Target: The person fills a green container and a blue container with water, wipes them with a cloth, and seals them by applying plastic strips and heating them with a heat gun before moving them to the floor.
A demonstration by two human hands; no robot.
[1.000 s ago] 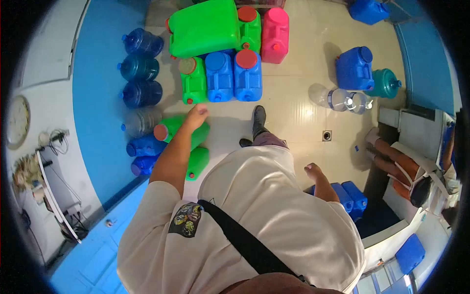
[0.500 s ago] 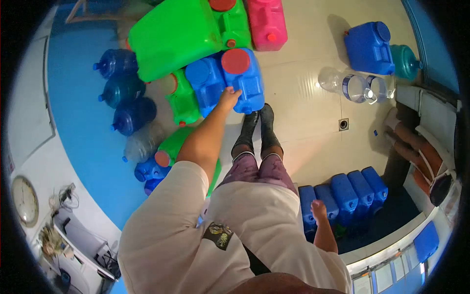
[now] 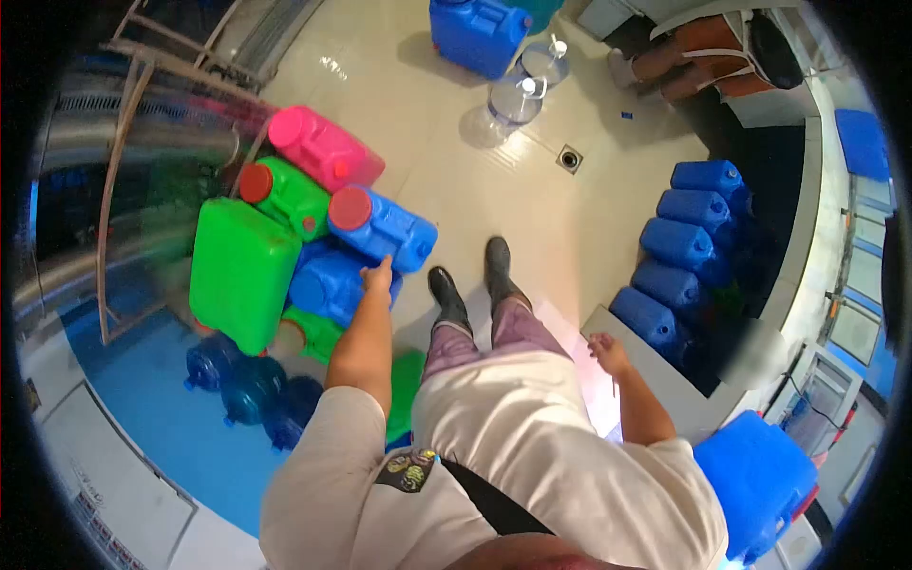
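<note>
A blue jug with a red cap [image 3: 394, 228] lies at the front of a group of jugs, overlapping another blue jug [image 3: 328, 290]. My left hand [image 3: 377, 275] is closed at the near side of the red-capped blue jug; some of its fingers are hidden. My right hand [image 3: 606, 351] hangs empty near a pale ledge, its fingers loosely bent and apart. Beside the blue jugs are a pink jug [image 3: 318, 147], a small green jug [image 3: 290, 195] and a large green container [image 3: 242, 271].
Several upright blue containers [image 3: 674, 244] line the right side by a low wall. Clear bottles [image 3: 513, 100] and a blue jug [image 3: 475, 38] stand ahead. A floor drain [image 3: 569, 159] lies between. A seated person's legs [image 3: 665, 71] show at upper right. Metal framing [image 3: 119, 190] is at left.
The view has turned, so the jug group now appears farther left and the blue containers higher at right. My left hand stays by the red-capped blue jug; my right hand remains empty.
</note>
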